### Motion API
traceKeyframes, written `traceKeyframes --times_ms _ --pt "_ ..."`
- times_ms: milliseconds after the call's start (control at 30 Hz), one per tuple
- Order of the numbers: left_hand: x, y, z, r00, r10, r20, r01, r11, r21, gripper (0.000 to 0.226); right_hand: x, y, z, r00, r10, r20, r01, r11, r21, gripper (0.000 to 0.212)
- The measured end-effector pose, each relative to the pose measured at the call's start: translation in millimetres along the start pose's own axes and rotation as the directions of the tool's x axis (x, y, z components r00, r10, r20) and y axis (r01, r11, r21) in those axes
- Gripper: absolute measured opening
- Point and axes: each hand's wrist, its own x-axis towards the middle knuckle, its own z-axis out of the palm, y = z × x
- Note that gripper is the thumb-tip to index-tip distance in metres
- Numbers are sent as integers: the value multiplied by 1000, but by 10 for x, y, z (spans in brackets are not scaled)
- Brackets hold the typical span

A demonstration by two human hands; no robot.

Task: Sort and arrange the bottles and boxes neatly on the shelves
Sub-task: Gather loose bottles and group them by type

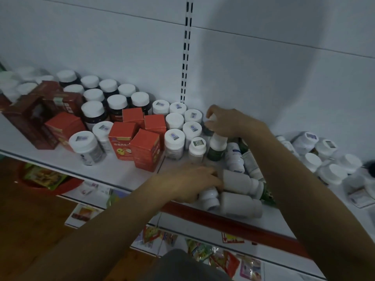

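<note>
While the head cam tilts down, I see the white shelf (pixel 121 173) running L to R beneath the slotted upright (pixel 186 57) on the back wall. Far left of the upright stand the dark brown boxes (pixel 30 122). Closer to it is a cluster of red boxes (pixel 146 149), w/ dark bottles (pixel 95 114) in white caps behind them. Right at the upright's foot, white-capped bottles (pixel 174 142) stand in tight rows. Below and right of the upright, towards the shelf front, a heap of bottles (pixel 241 203) lies sideways. Further right are more white bottles (pixel 324 157), some tipped. The right hand (pixel 229 122), just right of the upright's foot, has its fingers curled over the cap of the green-label bottle (pixel 218 147), which stands upright beside the rows. The left hand (pixel 194 181), below the upright near the front edge, has fingertips against the base of a lying white bottle (pixel 239 181). It's blurred, so I can't tell if it grips or only touches.
</note>
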Motion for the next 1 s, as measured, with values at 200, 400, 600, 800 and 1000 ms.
traceKeyframes --times_ms 200,400,600,800,1000 --pt "-95 -88 133 931 -188 -313 53 917 -394 47 -248 33 -118 960 27 -280 -55 994 -92 34" --pt "97 55 240 783 -327 -530 -68 801 -595 45 -672 297 29 988 92 -123 -119 965 -233 34" --pt "261 94 293 777 -361 -516 -62 772 -632 61 -786 454 355 983 71 -171 -114 961 -251 45" --pt "297 138 346 742 -391 -544 46 840 -541 46 -804 498 488 974 91 -206 -126 978 -164 53" --pt "260 188 254 688 -395 -608 226 914 -338 60 -861 526 293 911 31 -411 -79 992 -100 49"
